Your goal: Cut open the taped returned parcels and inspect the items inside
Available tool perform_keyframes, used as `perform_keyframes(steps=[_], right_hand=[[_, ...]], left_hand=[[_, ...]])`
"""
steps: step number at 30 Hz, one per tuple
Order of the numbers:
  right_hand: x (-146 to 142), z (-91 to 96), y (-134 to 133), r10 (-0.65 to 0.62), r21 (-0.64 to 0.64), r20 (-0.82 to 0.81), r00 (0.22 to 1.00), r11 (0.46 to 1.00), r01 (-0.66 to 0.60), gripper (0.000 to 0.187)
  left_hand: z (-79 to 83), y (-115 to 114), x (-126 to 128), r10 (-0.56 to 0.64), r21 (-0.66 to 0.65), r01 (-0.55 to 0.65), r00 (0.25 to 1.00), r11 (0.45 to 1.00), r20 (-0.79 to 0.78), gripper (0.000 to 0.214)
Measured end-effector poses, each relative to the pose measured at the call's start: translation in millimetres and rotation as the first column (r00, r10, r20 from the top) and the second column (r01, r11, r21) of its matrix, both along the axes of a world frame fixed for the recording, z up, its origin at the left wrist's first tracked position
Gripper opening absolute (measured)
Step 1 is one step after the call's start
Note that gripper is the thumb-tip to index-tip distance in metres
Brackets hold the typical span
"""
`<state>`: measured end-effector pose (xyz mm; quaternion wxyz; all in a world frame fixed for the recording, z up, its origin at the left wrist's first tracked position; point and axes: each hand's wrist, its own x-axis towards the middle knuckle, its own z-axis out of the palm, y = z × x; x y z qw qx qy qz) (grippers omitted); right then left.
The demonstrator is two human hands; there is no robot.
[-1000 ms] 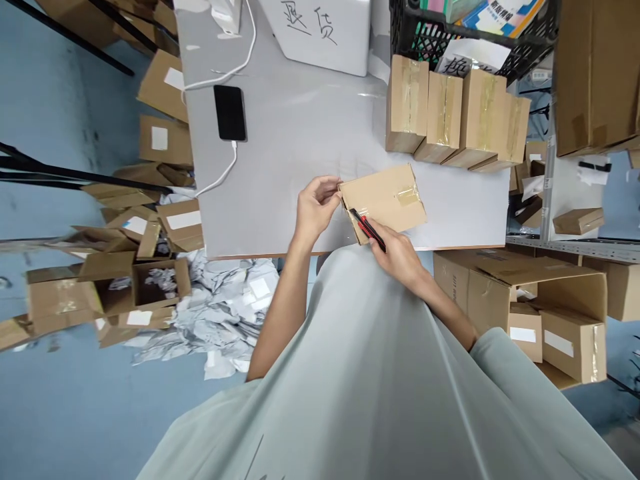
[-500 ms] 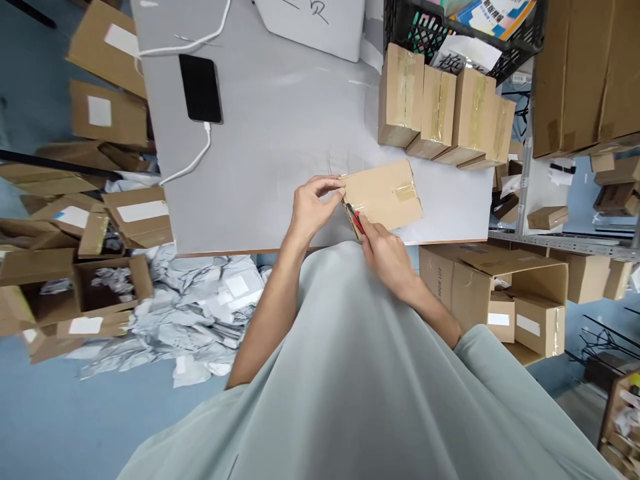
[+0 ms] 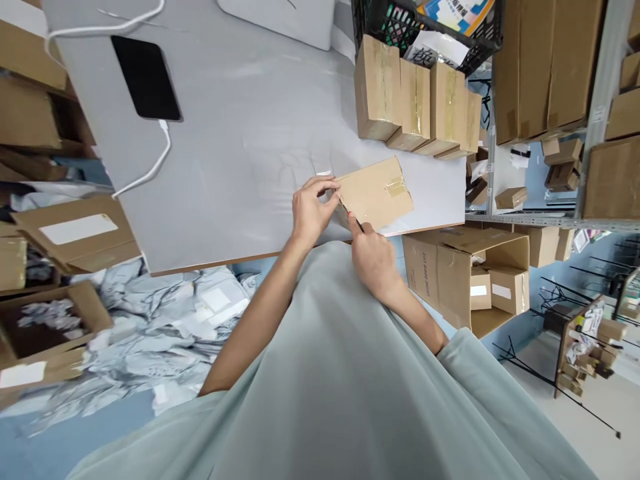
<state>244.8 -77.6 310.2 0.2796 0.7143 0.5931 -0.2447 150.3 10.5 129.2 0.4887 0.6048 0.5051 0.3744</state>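
A small taped cardboard box [image 3: 376, 192] lies on the white table [image 3: 240, 147] near its front edge. My left hand [image 3: 310, 210] pinches the box's left corner, fingers closed on it. My right hand [image 3: 371, 257] is closed round a red and black utility knife [image 3: 353, 220], its tip at the box's lower left edge. Most of the knife is hidden by my fingers.
A row of taped boxes [image 3: 415, 103] stands behind, before a black crate [image 3: 400, 23]. A black phone [image 3: 146, 77] on a white cable lies at the far left. An open carton [image 3: 465, 273] sits under the table's right end. Boxes and grey mailers [image 3: 150, 320] litter the floor on the left.
My right hand has drawn the knife down along the box's left edge, so less of the blade shows. The view has swung right; the left hand keeps its hold.
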Motion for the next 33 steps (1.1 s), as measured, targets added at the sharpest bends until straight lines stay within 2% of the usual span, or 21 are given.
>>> perform_keyframes(steps=[7, 12, 16, 20, 27, 33], right_hand=[[6.8, 3.3, -21.7, -0.116, -0.007, -0.002, 0.993, 0.993, 0.116, 0.068], [3.4, 2.0, -24.9, -0.144, 0.028, -0.018, 0.989, 0.989, 0.144, 0.067], [-4.4, 5.7, -29.0, -0.162, 0.060, 0.003, 0.987, 0.985, 0.161, 0.069], [-5.8, 4.2, -25.1, -0.155, 0.124, -0.009, 0.988, 0.980, 0.155, 0.069], [-6.8, -8.7, -11.3, -0.119, 0.147, -0.029, 0.993, 0.982, 0.122, 0.067], [-16.1, 9.6, -8.2, -0.171, 0.068, 0.021, 0.985, 0.983, 0.169, 0.065]], left_hand=[[2.1, -3.1, 2.0, -0.027, 0.010, 0.027, 1.000, 1.000, -0.007, 0.020], [2.1, -6.7, -3.1, -0.057, 0.005, 0.058, 0.998, 0.998, -0.016, 0.026], [-1.1, -5.7, -6.5, -0.107, -0.014, 0.108, 0.993, 0.994, 0.040, 0.032], [-5.1, -3.5, -9.3, -0.118, -0.011, 0.119, 0.989, 0.993, 0.092, 0.029], [-4.5, -3.3, -14.3, -0.135, 0.004, 0.135, 0.987, 0.991, 0.092, 0.027], [0.7, -8.5, -13.6, -0.137, 0.002, 0.137, 0.988, 0.991, 0.077, 0.025]])
